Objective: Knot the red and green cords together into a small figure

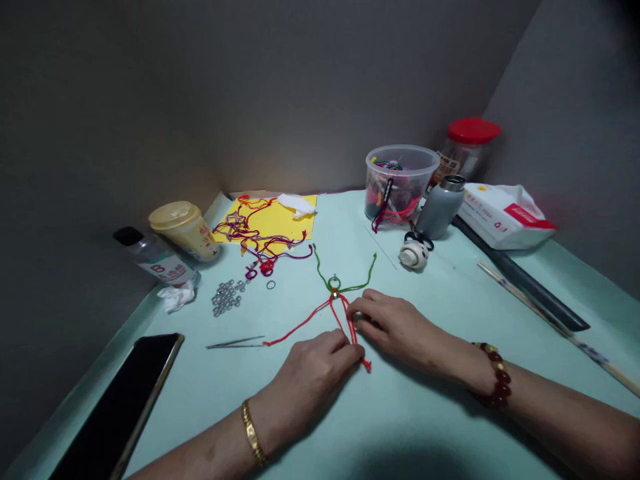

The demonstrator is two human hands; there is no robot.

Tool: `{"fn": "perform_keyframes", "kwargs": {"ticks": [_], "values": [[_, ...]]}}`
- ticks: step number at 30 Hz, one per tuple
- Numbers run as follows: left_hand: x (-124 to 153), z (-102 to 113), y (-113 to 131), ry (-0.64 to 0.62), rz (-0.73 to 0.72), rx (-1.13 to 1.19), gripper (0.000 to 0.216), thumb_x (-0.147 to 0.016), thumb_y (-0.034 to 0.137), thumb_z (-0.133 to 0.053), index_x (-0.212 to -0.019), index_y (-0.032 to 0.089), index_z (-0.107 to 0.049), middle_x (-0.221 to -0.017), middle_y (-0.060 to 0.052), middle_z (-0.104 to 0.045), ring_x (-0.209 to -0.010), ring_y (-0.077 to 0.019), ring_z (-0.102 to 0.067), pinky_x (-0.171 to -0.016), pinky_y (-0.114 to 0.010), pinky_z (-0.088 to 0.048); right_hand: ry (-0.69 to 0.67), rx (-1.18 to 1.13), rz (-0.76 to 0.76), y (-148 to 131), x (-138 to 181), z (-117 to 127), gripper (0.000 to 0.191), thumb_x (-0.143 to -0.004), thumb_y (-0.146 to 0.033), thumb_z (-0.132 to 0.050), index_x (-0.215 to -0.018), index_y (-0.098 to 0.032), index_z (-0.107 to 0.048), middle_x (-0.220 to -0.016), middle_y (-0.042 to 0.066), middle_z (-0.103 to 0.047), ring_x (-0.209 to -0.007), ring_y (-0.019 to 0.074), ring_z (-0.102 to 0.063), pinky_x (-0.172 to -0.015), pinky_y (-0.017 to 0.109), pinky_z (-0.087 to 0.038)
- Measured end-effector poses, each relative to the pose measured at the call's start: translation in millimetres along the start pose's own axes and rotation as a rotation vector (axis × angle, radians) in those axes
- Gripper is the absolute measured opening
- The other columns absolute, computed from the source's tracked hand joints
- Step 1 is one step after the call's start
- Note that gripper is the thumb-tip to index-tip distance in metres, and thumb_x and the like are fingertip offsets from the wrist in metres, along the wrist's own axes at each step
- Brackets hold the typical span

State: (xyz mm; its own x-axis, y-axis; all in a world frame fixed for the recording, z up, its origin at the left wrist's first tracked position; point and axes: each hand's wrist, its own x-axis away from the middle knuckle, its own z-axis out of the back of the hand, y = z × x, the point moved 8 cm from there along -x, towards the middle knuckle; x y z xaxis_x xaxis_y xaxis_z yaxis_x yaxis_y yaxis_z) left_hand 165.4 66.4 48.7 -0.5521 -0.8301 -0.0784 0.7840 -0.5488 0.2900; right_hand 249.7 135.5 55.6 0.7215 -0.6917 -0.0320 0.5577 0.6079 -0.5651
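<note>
- At the middle of the pale green, smooth tabletop point(420, 413): a slender braid-work piece of red cord point(300, 325) and green cord point(357, 288), joined at a small shiny bead point(335, 294), with a little loop above.
- Green ends spread up and outward, one red strand out to the left, other red strands down toward the body; laid so, probably, to keep each strand apart and easy to tell.
- Left hand point(315, 363): thumb and fingers closed on the lower red strands just above their knotted end, likely as an anchor against slack.
- Right hand point(393, 320): fingers curled at the rightmost red strand, near the bead; impossible to tell whether pinched tight or merely resting (fingertips partly hidden).
- Just beside the left red end: thin metal tweezers point(235, 344), apparently within easy reach.
- Farther left: a cluster of clear, glassy round beads point(227, 297), gathered perhaps against rolling, and a plain thin ring point(271, 285).
- Behind: tangled purple and red cords point(260, 241), soft and twisted, partly over a flat yellow sheet point(305, 228).
- Back right: a translucent plastic tub point(425, 175) of colourful cord, a matte grey metal flask point(441, 207), black-handled scissors point(419, 239).
</note>
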Motion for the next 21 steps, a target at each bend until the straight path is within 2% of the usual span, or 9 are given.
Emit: {"fn": "perform_keyframes", "kwargs": {"ticks": [3,8,14,21], "values": [[4,-1,-1,0.049,-0.037,0.018,0.015,-0.098,0.018,-0.043,-0.103,0.020,-0.057,-0.093,-0.002,-0.061,-0.076,-0.0134,-0.055,-0.066,-0.024,-0.042,-0.057,0.045,-0.010,2,-6,-6,0.011,-0.089,-0.015,-0.049,-0.086,-0.019,-0.059,-0.086,0.001,-0.056,-0.074,0.0126,-0.050,-0.066,0.025,-0.033],[4,-2,-2,0.008,-0.028,0.014,0.017,-0.098,0.019,-0.042,-0.094,0.020,-0.059,-0.088,-0.002,-0.058,-0.074,-0.0136,-0.055,-0.064,-0.024,-0.043,-0.091,0.030,0.006,7,-3,-8,0.013,-0.087,-0.010,-0.047,-0.082,-0.018,-0.056,-0.085,0.001,-0.055,-0.071,0.0111,-0.048,-0.063,0.024,-0.031],[-4,0,3,-0.042,-0.006,0.006,0.023,-0.096,0.017,-0.040,-0.114,0.021,-0.053,-0.089,-0.002,-0.059,-0.074,-0.0157,-0.055,-0.062,-0.027,-0.044,-0.078,0.038,-0.004,11,0,-8,0.011,-0.086,-0.010,-0.047,-0.085,-0.017,-0.054,-0.085,0.001,-0.055,-0.069,0.0107,-0.046,-0.061,0.024,-0.029],[-7,1,6,-0.172,-0.041,0.000,0.016,-0.094,0.017,-0.042,-0.099,0.022,-0.057,-0.092,-0.002,-0.058,-0.076,-0.0160,-0.056,-0.064,-0.027,-0.045,-0.102,0.111,0.034,12,1,-6,0.016,-0.084,-0.005,-0.045,-0.086,-0.018,-0.055,-0.086,0.002,-0.055,-0.069,0.0111,-0.046,-0.060,0.024,-0.029]]}}
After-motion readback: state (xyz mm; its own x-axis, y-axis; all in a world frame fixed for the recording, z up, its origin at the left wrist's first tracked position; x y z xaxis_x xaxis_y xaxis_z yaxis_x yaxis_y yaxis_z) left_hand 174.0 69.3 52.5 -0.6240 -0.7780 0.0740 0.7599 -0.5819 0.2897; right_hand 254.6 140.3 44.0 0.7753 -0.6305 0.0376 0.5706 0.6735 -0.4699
